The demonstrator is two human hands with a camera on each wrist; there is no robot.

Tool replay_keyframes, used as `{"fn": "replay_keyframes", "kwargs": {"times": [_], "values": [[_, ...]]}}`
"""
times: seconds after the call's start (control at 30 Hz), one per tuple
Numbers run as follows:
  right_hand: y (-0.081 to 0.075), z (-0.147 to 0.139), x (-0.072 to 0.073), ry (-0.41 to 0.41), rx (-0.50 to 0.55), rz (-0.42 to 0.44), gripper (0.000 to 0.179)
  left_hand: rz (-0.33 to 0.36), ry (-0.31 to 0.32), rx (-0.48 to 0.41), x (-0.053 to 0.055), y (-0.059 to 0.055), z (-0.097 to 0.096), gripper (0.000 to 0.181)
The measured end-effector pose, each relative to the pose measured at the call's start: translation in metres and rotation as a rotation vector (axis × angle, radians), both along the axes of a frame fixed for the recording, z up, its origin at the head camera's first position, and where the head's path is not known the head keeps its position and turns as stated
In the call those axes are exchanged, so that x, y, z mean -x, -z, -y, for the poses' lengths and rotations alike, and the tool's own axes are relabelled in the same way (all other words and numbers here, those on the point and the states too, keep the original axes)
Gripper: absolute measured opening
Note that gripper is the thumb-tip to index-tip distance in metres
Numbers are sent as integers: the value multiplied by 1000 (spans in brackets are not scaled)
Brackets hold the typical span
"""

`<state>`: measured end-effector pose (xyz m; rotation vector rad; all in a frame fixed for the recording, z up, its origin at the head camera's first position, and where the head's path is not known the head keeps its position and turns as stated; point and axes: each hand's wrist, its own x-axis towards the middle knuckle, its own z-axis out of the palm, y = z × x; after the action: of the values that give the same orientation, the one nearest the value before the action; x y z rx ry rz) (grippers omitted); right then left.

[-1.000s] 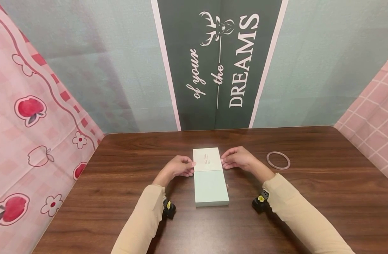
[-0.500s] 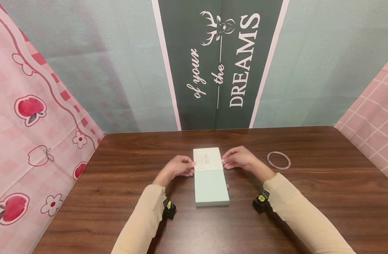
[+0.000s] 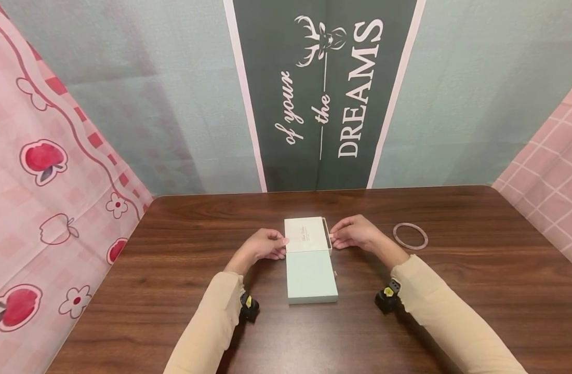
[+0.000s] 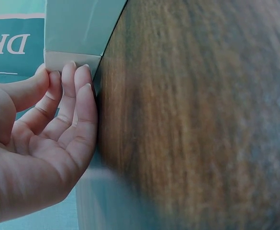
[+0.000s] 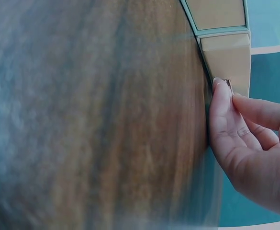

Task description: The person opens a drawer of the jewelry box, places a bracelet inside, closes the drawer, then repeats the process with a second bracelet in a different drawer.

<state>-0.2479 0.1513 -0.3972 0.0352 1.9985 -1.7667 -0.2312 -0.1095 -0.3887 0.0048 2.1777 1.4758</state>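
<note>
A cream drawer box [image 3: 305, 235] with small printed lettering lies flat on the table, its drawer [image 3: 328, 236] slid slightly out on the right. My left hand [image 3: 265, 244] holds the sleeve's left edge, thumb at the top edge and fingers against the side. On the other side my right hand [image 3: 353, 233] pinches a small pull tab [image 5: 229, 86] on the drawer front [image 5: 229, 60]. Directly in front of the cream box, edge to edge, lies a mint-green box [image 3: 311, 277] with a little tab on its right side. The drawer's inside is barely seen.
A pale pink ring [image 3: 410, 236] lies on the brown wooden table [image 3: 197, 234], right of my right hand. Fabric hangings [image 3: 201, 104] stand behind the table and at both sides.
My right hand has moved slightly right, drawing the cream box's drawer partly out of its sleeve. My left hand and the mint-green box stay put.
</note>
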Motion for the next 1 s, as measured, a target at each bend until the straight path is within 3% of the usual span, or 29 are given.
{"fn": "replay_keyframes", "kwargs": {"times": [1.0], "values": [[-3, -6, 0, 6, -55, 2, 21, 6, -17, -5, 1, 3, -1, 15]]}}
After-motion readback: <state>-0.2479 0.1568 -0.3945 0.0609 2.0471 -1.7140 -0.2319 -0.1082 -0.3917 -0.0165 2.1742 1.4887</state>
